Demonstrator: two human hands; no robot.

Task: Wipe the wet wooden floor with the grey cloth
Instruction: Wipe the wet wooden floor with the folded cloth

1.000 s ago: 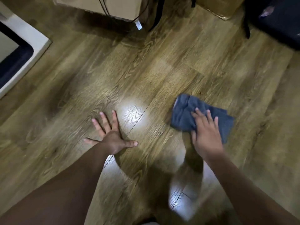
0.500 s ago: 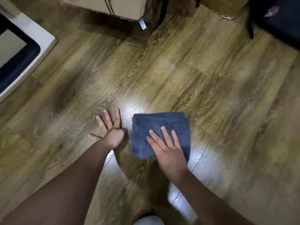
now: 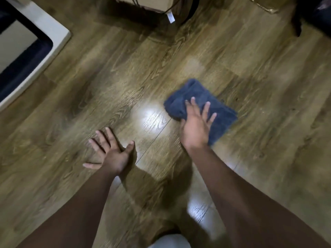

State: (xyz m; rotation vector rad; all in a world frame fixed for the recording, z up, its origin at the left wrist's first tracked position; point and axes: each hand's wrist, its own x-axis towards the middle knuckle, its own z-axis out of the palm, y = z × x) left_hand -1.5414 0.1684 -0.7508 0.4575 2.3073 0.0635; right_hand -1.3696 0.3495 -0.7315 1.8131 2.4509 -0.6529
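- Right hand (image 3: pixel 196 130) lies flat on the grey cloth (image 3: pixel 200 104), fingers (image 3: pixel 206 111) spread, pressing, not pinching.
- Cloth sits right of centre on the wooden floor (image 3: pixel 250 72), bunched at its far-left corner, just right of the bright glare patch (image 3: pixel 152 117).
- Left hand (image 3: pixel 111 153) is open, palm down on the floor, holding nothing; a brace.
- Judgement: keep palm pressure even, flatten the bunched corner, overlap each pass.
- Wet extent: cannot tell through the glare.

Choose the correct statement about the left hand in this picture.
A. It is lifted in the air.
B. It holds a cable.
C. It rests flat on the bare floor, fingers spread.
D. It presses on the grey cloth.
C: the left hand lies spread on the wooden floor, apart from the grey cloth, which is under the right hand.
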